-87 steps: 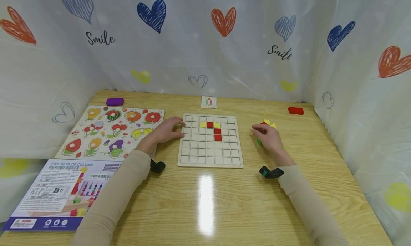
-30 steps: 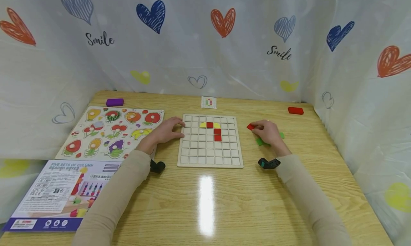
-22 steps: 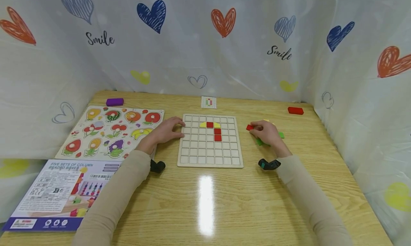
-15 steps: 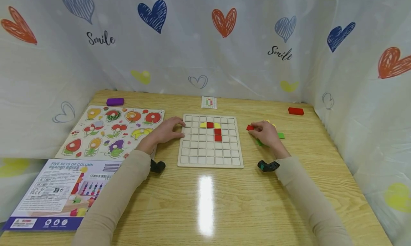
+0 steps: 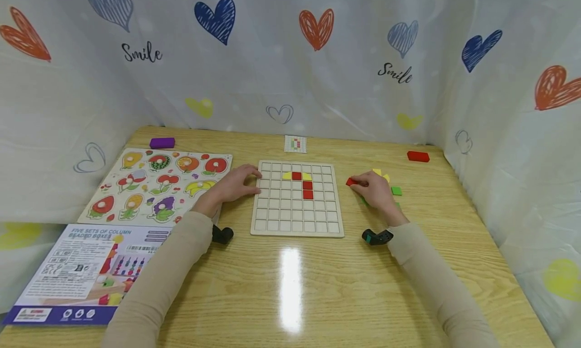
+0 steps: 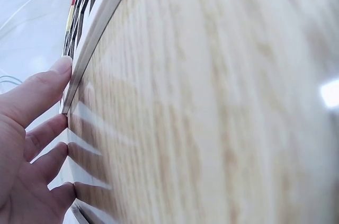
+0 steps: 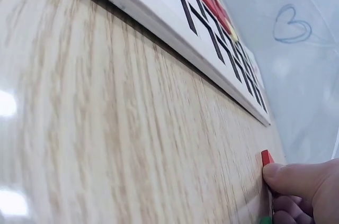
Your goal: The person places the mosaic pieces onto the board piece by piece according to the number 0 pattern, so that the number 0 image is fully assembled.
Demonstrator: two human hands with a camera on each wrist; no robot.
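Right hand [image 5: 374,189], right of centre in the head view, pinched a small red square tile [image 5: 350,182] and had edged it leftward toward the pale wooden grid board [image 5: 297,229], apart from it. Left hand [image 5: 233,183] stayed flat, fingers straight against the board's left edge.

- The grid board [image 5: 297,199] is pale wood with white squares; three red tiles [image 5: 307,185] and two yellow tiles [image 5: 287,176] fill some.
- A red piece [image 5: 351,181] sits by the right hand [image 5: 374,189].
- Green pieces [image 5: 396,190] and yellow pieces [image 5: 378,172] lie beside it.
- A red block [image 5: 418,156] lies near the table's [image 5: 290,287] far right corner, a purple block [image 5: 162,142] near the far left.
- The curtain [image 5: 290,60] is white with blue, orange and grey hearts.
- The sleeves [image 5: 154,282] are beige.
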